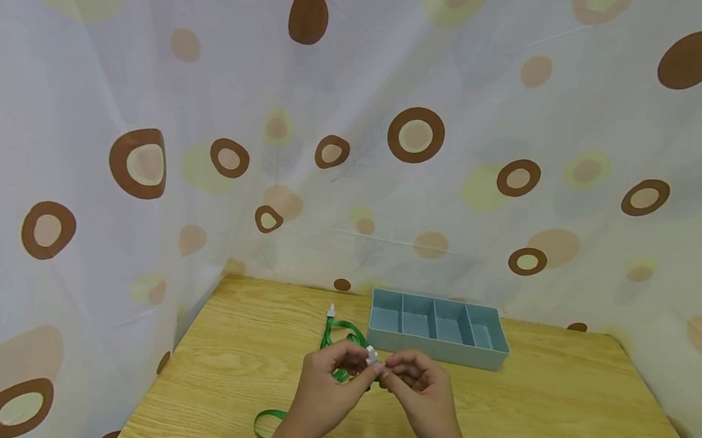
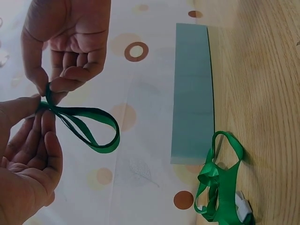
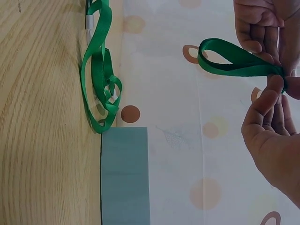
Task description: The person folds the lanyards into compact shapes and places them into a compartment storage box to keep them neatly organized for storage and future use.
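Observation:
Both hands meet in front of the tray, raised over the table. My left hand (image 1: 329,379) pinches a green lanyard (image 2: 112,136) between thumb and fingers. Facing it, my right hand (image 1: 426,393) pinches the same strap, fingertips close to the left ones. A folded loop of the strap sticks out from the pinch in both wrist views. In the head view a white plastic clip (image 1: 372,355) shows at the fingertips. More green lanyard (image 3: 98,70) lies loosely coiled on the table beyond the left hand, with a white clip end (image 1: 331,312).
A blue-grey tray (image 1: 439,350) with several compartments stands at the back of the wooden table (image 1: 558,414). One green strap loop (image 1: 257,423) lies left of the left forearm. A patterned curtain (image 1: 362,75) hangs behind and at the sides.

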A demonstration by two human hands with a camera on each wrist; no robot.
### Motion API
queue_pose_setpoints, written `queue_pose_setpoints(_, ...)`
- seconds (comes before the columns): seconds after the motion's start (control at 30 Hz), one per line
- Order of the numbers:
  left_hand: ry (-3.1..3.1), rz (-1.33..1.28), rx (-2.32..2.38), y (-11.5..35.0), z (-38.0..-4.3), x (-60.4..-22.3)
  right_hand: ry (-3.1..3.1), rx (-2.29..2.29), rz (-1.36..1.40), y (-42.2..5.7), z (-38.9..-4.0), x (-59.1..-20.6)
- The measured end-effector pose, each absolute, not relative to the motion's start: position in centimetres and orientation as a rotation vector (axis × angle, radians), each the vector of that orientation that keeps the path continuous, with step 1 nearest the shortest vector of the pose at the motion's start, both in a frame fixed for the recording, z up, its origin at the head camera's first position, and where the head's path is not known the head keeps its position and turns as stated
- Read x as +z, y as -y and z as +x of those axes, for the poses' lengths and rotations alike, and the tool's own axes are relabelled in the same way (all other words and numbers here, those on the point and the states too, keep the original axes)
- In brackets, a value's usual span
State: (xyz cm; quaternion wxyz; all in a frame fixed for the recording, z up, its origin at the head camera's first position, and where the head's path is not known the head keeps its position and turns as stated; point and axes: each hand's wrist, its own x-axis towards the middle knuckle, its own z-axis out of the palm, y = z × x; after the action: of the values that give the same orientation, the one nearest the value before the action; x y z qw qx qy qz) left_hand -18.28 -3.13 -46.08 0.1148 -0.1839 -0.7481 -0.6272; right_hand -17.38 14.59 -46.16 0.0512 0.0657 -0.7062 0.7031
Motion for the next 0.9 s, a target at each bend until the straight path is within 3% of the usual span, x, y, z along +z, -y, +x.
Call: queue_pose_setpoints(0.9,2.198,-0.555,-1.789,2.98,-18.09,-45.85,2.163,2.197,0.109,-15.08,-17.53,-46.35)
